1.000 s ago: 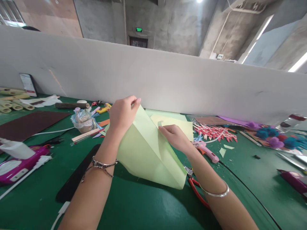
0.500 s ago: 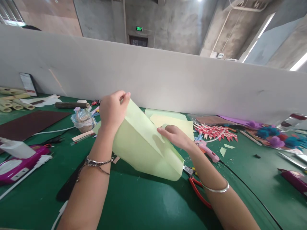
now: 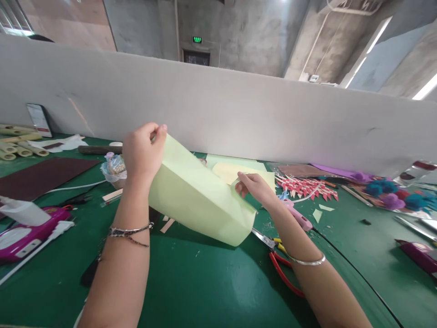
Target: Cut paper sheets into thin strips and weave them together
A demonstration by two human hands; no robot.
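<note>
Two bare hands work over a green surface [image 3: 205, 291], with a light green sheet [image 3: 200, 196] between them. The left hand [image 3: 145, 152] is closed, thumb against bent fingers, gripping the sheet's upper left corner. The right hand [image 3: 253, 187] is partly curled at the sheet's far right edge (whether its fingers pinch the paper or only brush it, I cannot tell). The sheet is raised aslant, creased lengthwise, its right end curling and lower than the left corner.

Just beside that end lies a red-handled tool [image 3: 285, 275], its metal tip pointing toward the paper. Behind, a pale yellow sheet [image 3: 225, 172] lies near a grey partition [image 3: 218, 109]. A pink glue gun [image 3: 300, 216] rests beside the right forearm, with red-and-white paper pieces [image 3: 307, 187] beyond it. At the left, a phone [image 3: 39, 119] leans upright against the partition, well apart from a magenta power strip [image 3: 37, 234].
</note>
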